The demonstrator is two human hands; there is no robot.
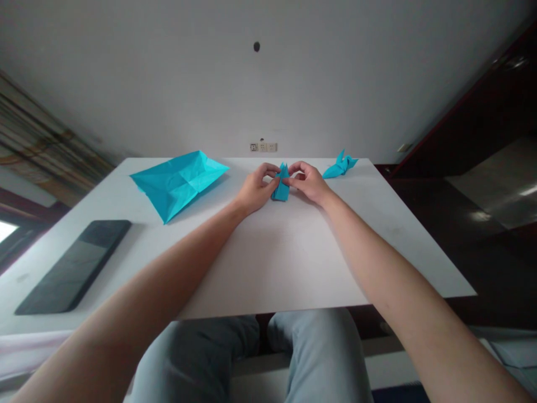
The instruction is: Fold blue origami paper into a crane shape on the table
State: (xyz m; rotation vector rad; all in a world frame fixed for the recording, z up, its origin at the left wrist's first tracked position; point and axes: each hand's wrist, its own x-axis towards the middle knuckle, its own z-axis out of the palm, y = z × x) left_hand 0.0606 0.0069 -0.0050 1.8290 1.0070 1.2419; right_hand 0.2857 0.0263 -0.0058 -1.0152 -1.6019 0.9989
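A small piece of folded blue paper [281, 191] is held between my two hands, over the far middle of the white table. It has narrow points at its top and a wider, flat lower end. My left hand [259, 187] pinches its left edge with thumb and fingers. From the other side, my right hand [308, 182] grips the right edge, its thumb lying on the front of the paper. To the right of that hand rests a finished-looking folded blue paper figure [340, 167] with pointed ends. The fingertips behind the folded paper are partly hidden.
On the left of the white table [277, 268] lies a larger creased sheet of blue paper [178, 182]. Nearer, at the left edge, is a dark flat phone-like slab [75, 266]. A wall with sockets [263, 147] stands behind the table. My knees are under its front edge.
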